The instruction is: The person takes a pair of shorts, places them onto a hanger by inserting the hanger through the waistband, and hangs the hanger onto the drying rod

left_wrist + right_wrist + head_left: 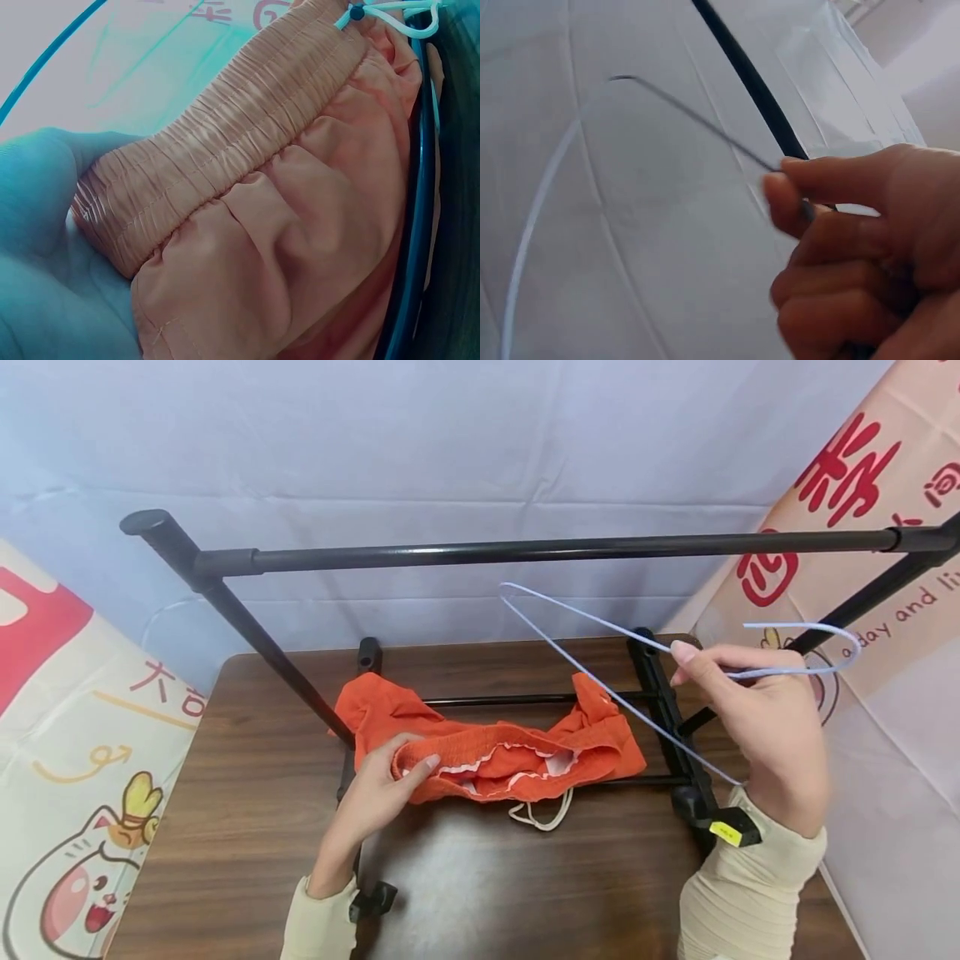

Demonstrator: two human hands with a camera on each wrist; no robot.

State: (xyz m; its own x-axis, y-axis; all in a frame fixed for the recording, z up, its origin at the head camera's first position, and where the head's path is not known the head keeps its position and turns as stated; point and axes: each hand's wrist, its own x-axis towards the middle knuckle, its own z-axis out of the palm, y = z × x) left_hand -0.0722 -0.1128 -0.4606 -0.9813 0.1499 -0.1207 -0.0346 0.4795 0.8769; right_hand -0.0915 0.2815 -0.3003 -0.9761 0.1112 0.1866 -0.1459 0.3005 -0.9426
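Observation:
Orange shorts (487, 739) with an elastic waistband and a cream drawstring (543, 817) lie over the lower bars of a black rack. My left hand (386, 785) grips the waistband at its left end, thumb on top; the waist opening faces up toward me. In the left wrist view the gathered waistband (225, 135) runs from the thumb up to the right. My right hand (772, 718) pinches a light blue wire hanger (600, 689) close to its hook, which points to the right. The hanger is in the air, its far corner pointing left, above the shorts.
The black clothes rack (525, 552) spans the view, its top bar above and beyond both hands, with slanted posts at each side. It stands on a brown wooden table (247, 827). A pale cloth backdrop (450, 443) hangs behind, with printed sheets (67, 735) at the sides.

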